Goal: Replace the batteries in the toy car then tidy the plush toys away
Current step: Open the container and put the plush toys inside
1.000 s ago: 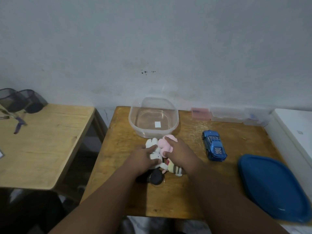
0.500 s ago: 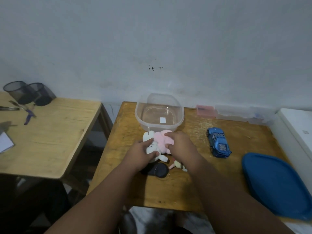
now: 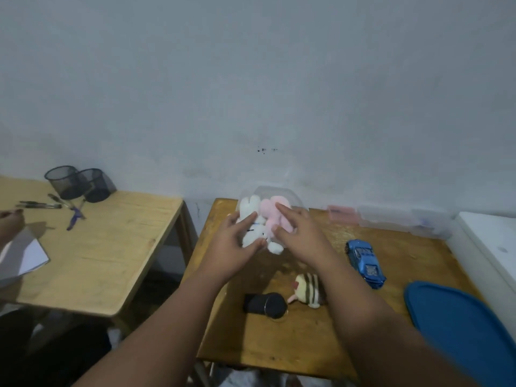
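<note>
My left hand (image 3: 236, 248) grips a white bunny plush (image 3: 251, 219) and my right hand (image 3: 300, 237) grips a pink plush (image 3: 269, 210), both lifted over the clear plastic container (image 3: 293, 198) at the back of the wooden table (image 3: 293, 339). The plushes hide most of the container. A striped cream-and-brown plush (image 3: 307, 293) lies on the table below my right wrist. A black plush (image 3: 265, 304) lies to its left. The blue toy car (image 3: 365, 262) stands to the right, apart from my hands.
A blue lid (image 3: 460, 328) lies at the table's right front. Clear and pink boxes (image 3: 385, 217) line the wall. A white cabinet (image 3: 491, 244) stands at right. A second table (image 3: 92, 247) at left holds mesh pen cups (image 3: 79, 182), pens and paper; another person's hand (image 3: 9, 223) is there.
Both hands have lifted the white and pink plushes off the table and carried them back over the container. The striped and black plushes stay behind, uncovered.
</note>
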